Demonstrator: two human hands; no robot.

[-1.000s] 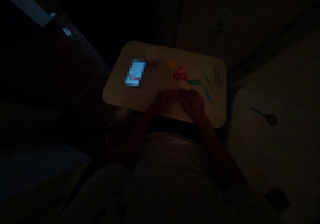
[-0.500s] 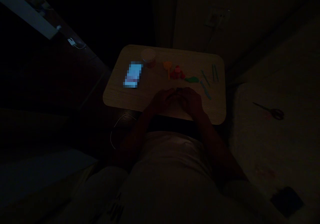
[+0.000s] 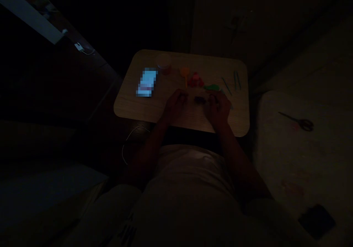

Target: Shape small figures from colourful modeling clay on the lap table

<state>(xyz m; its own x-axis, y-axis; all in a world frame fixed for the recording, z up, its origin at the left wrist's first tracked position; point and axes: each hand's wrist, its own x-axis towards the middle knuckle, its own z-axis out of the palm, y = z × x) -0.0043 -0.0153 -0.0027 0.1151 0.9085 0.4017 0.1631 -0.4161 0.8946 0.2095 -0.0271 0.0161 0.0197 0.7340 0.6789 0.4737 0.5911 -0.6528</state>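
The scene is very dark. A small dark lump [image 3: 200,100] lies on the light wooden table [image 3: 143,109] between my two hands and touches neither of them as far as I can see. To its left is my left hand [image 3: 175,103], fingers loosely curved and apart, with nothing visible in it. My right hand [image 3: 218,108] is on the other side, its fingers bent but parted, also without a visible object. Beyond the right fingers sits a green toy piece [image 3: 211,88]. Part of a bluish tool near the right hand is covered by it.
A lit phone [image 3: 147,82] and a lidded tub [image 3: 164,64] are on the table's left. Behind my hands lie an orange scoop-like tool [image 3: 185,72] and red pieces [image 3: 195,80]. Thin sticks [image 3: 237,80] lie at the right. Scissors [image 3: 303,124] rest on a pale surface beside the table.
My hands, which were together over the table, have parted: the left slightly left, the right to the right. The dark lump now lies exposed between them.
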